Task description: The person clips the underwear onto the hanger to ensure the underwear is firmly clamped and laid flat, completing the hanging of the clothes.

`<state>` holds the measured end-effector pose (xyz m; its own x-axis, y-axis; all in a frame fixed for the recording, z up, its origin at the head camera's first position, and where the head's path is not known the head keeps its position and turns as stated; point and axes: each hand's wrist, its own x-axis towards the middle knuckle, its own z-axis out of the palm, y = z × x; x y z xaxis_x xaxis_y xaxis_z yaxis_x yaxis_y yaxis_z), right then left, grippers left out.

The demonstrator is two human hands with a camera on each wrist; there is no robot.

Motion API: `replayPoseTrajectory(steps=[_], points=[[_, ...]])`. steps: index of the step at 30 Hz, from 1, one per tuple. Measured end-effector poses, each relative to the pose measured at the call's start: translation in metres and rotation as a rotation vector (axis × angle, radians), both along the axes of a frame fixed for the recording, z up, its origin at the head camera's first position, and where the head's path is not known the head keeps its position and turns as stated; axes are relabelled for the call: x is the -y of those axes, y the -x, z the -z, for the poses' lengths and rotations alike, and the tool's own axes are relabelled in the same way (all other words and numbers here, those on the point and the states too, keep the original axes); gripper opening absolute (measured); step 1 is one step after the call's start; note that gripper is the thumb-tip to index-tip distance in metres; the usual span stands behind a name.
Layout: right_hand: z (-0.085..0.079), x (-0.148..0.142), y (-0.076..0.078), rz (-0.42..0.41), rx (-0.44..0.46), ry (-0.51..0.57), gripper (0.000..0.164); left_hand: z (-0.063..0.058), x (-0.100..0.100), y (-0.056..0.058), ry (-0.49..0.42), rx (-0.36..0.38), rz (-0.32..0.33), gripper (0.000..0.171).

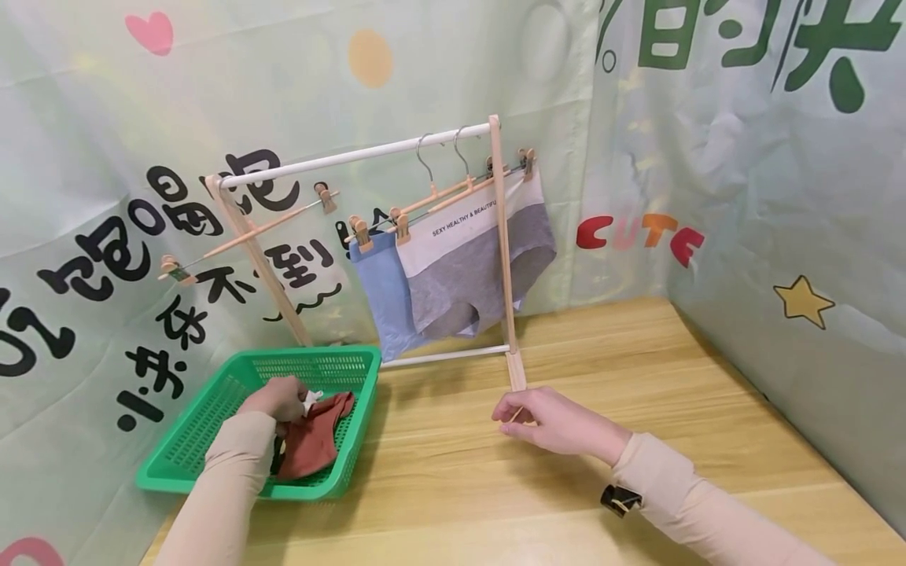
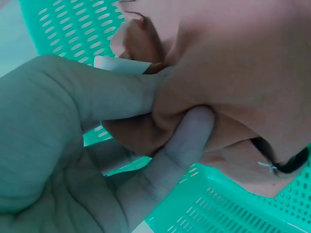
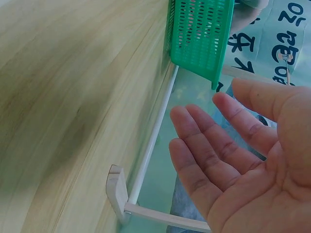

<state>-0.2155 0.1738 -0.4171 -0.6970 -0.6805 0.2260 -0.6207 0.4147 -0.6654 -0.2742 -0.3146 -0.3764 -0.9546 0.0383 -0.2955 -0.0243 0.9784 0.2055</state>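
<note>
My left hand (image 1: 278, 399) reaches into the green plastic basket (image 1: 368, 373). Between thumb and finger it pinches a reddish-brown garment (image 1: 314, 444), whose fabric (image 2: 233, 82) bunches up at the fingertips in the left wrist view. A white tag (image 2: 121, 64) pokes out by the thumb, and a dark-edged gap with a small pale bow shows lower right. Over the table, near the foot of the wooden rack, my right hand (image 1: 555, 420) holds nothing. In the right wrist view its fingers (image 3: 194, 160) are loosely bent, palm showing.
The rack's white rail (image 1: 361, 153) carries clip hangers with grey-and-white underpants (image 1: 460, 267) and a light blue garment (image 1: 382, 291) behind them. A bare clip hanger (image 1: 262, 228) hangs at the rack's left end. Printed cloth (image 1: 637, 173) walls the wooden table (image 1: 602, 354).
</note>
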Motion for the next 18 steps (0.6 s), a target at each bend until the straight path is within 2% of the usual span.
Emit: replayPoseTrajectory(steps=[5,11,15,18], points=[[0.0,-0.002,0.002,0.002,0.0,-0.006,0.015,-0.007,0.003,0.004,-0.014,-0.052,0.01,0.034],[0.001,-0.006,0.006,0.006,0.032,-0.003,0.018,-0.026,-0.006,-0.002,-0.025,-0.136,0.023,0.015],[0.0,-0.008,0.007,0.008,0.038,-0.001,0.017,-0.038,-0.012,-0.007,-0.046,-0.173,0.009,0.016],[-0.002,-0.009,0.006,0.007,0.028,-0.007,0.017,-0.047,-0.017,-0.01,-0.031,-0.201,0.024,0.016]])
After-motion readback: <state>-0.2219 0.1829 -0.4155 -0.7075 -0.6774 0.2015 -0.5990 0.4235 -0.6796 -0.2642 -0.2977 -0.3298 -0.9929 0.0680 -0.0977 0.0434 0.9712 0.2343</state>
